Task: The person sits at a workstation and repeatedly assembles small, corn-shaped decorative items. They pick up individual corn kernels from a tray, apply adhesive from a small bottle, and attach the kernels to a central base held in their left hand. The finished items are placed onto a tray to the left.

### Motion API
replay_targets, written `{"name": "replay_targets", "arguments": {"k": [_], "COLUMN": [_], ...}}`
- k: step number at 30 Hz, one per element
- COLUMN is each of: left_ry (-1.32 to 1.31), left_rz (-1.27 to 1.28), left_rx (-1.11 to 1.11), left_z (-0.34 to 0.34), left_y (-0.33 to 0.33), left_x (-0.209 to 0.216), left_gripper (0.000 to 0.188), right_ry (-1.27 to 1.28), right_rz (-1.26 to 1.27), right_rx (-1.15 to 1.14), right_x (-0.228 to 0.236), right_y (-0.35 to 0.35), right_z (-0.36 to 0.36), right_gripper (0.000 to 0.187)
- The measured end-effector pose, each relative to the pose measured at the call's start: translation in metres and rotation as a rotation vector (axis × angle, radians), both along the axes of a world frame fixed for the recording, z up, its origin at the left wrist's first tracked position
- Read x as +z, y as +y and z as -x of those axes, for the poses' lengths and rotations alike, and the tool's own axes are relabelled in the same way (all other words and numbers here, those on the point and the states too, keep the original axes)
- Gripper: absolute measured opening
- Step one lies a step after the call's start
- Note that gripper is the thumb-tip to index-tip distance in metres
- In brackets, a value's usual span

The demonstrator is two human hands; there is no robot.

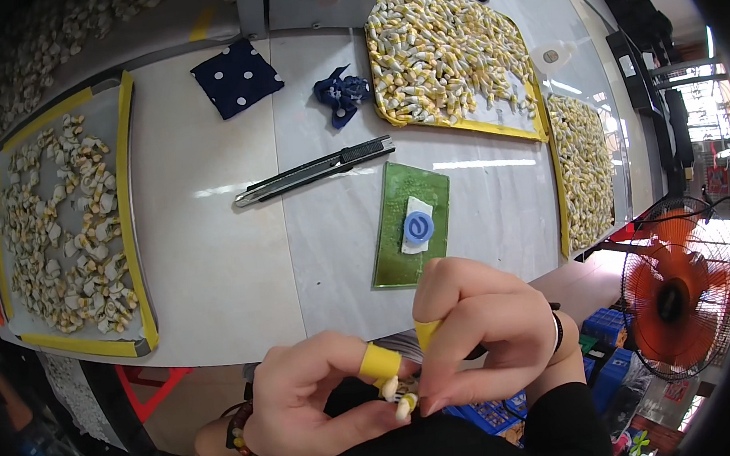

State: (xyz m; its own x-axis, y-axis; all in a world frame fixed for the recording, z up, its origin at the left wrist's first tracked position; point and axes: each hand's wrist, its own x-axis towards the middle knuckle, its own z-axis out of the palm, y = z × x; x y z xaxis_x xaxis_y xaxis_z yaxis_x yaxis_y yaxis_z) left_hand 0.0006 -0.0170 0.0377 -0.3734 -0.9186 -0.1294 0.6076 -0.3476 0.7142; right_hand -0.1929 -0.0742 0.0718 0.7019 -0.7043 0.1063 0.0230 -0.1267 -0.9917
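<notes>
Yellow-rimmed trays (131, 205) full of small cream-and-yellow pieces (63, 246); left hand (310, 398) and right hand (488, 339) both pinching one piece (404, 404).

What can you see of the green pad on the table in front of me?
The green pad is a flat, glossy rectangle lying on the white table, its long side running away from you, just beyond both hands. A white slip with a round blue piece rests on it. The utility knife lies apart, beyond its far-left corner.
</notes>
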Motion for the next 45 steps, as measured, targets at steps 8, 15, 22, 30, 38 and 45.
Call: {"name": "replay_targets", "arguments": {"k": [8, 15, 22, 30, 38, 45], "left_ry": [-0.235, -0.205, -0.536, -2.016, -2.269, -2.226], "left_rz": [0.225, 0.175, 0.387, 0.835, 0.659, 0.652], "left_rx": [-0.012, -0.058, -0.217, 0.035, 0.346, 0.416], "left_z": [-0.006, -0.005, -0.035, -0.169, -0.242, -0.24], "left_y": [-0.006, -0.004, -0.008, -0.059, -0.227, -0.248], "left_x": [-0.004, -0.007, 0.009, 0.063, 0.01, -0.002], "left_gripper": [0.021, 0.021, 0.02, 0.034, 0.037, 0.023], "right_ry": [0.023, 0.052, 0.057, 0.079, 0.214, 0.365], "right_rz": [0.009, 0.113, 0.182, 0.239, 0.381, 0.334], "right_rx": [0.084, 0.126, 0.164, -0.134, -0.19, -0.437], "right_x": [0.0, -0.001, -0.004, -0.017, -0.009, -0.005], "right_y": [-0.002, -0.004, 0.004, 0.017, 0.021, 0.036], "right_z": [-0.001, -0.004, -0.007, 0.029, 0.03, 0.07], "right_gripper": [0.014, 0.016, 0.021, 0.026, 0.022, 0.016]}}
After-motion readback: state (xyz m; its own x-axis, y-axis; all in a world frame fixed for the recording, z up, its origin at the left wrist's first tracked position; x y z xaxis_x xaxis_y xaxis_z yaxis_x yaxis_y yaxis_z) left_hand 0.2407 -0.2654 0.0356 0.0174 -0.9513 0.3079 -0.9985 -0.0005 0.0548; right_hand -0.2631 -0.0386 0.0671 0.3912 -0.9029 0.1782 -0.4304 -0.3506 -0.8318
